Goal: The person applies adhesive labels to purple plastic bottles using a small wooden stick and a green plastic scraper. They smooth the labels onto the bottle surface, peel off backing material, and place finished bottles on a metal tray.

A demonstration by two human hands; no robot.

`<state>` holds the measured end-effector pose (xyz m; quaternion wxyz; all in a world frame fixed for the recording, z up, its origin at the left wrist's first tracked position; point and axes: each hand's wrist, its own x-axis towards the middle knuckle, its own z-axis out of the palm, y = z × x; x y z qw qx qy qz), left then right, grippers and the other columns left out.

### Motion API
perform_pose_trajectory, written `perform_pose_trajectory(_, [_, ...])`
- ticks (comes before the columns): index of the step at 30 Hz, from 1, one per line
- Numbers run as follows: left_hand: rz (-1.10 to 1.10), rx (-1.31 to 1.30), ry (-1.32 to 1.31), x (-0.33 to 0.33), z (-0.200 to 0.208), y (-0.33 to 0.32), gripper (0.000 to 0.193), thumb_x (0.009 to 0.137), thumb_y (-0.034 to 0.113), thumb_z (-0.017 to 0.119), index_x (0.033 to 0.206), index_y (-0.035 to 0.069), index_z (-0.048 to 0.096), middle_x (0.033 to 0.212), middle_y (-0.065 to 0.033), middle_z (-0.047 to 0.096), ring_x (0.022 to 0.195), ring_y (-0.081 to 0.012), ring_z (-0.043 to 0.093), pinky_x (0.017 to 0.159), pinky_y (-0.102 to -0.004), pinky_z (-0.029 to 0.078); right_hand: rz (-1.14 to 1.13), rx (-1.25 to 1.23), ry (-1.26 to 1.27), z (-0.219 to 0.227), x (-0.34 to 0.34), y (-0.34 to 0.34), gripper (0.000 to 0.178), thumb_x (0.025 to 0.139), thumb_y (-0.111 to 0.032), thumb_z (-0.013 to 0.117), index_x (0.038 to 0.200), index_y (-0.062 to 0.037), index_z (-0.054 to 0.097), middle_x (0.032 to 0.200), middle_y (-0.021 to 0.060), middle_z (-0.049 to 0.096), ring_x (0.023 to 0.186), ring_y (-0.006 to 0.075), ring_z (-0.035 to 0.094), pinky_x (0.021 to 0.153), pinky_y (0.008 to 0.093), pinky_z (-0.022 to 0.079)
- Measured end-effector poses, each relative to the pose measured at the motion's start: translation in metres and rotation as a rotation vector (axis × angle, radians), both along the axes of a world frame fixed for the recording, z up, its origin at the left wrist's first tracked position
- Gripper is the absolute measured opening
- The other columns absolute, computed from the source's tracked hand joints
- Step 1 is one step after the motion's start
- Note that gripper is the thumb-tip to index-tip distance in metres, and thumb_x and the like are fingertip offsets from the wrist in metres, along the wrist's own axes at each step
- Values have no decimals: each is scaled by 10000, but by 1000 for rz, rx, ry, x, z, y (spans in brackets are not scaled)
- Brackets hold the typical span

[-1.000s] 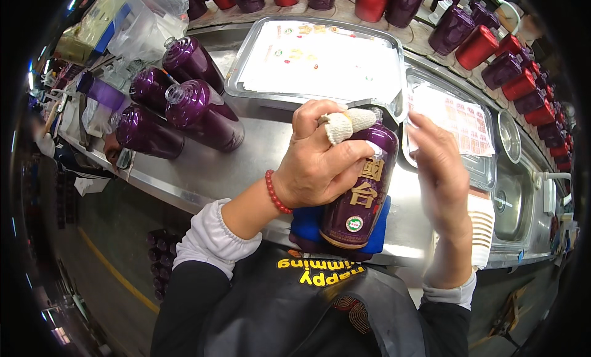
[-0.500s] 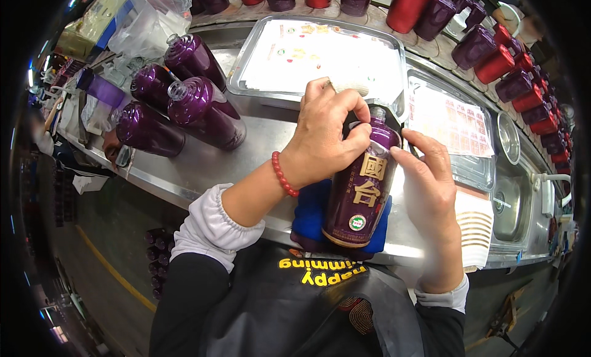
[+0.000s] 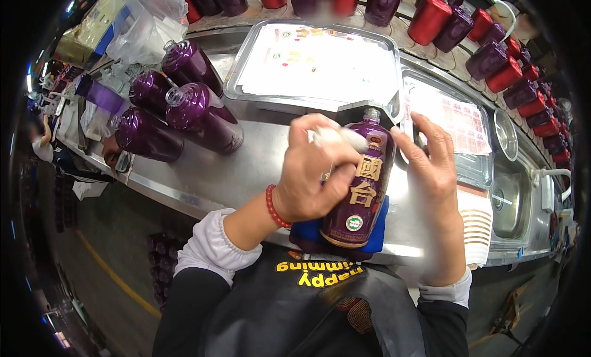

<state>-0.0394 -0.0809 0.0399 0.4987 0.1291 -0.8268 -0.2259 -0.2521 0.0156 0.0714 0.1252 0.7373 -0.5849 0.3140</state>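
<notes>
A dark purple bottle (image 3: 359, 200) with gold lettering and a clear glass neck leans back on a blue cloth (image 3: 308, 232) at the front edge of the counter. My left hand (image 3: 317, 172), smeared by motion, is closed round a whitish roll-like piece (image 3: 337, 137) whose kind I cannot make out. The end of this piece lies over the bottle's left shoulder. On the other side, my right hand (image 3: 434, 160) is open, its fingers spread. One of its fingertips is at the bottle's right shoulder; whether it touches is unclear.
Several purple bottles (image 3: 206, 120) stand on the left of the metal counter (image 3: 265, 132). A tray (image 3: 231, 80) of white label sheets lies behind my hands. To the right are a second tray with a printed sheet (image 3: 458, 126), stacked paper cups (image 3: 475, 234) and a sink (image 3: 510, 203). Red and purple bottles line a conveyor (image 3: 406, 46).
My left hand has come down from the bottle's neck to its left side, bringing the whitish piece to the bottle's shoulder. A gold emblem now shows there. My right fingers have lifted slightly and spread.
</notes>
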Motion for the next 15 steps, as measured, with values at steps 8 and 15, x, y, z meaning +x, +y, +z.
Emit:
perform_pose_trajectory(8, [-1, -43, -101, -14, 1, -16, 245, 908, 161, 649, 1146, 126, 691, 1035, -6, 719, 1126, -273, 534, 1034, -442, 339, 30, 157, -411, 42, -4, -6, 270, 852, 17, 679, 1118, 17, 635, 932, 172, 706, 761, 316, 707, 697, 361, 554])
perform_pose_trajectory(15, [33, 375, 91, -11, -12, -1, 272, 983, 161, 587, 1200, 0, 616, 1146, -123, 644, 1129, -286, 529, 984, -382, 452, 139, 324, -268, 45, -22, -62, 214, 830, -115, 717, 1010, -13, 664, 799, 105, 666, 727, 207, 655, 669, 317, 505])
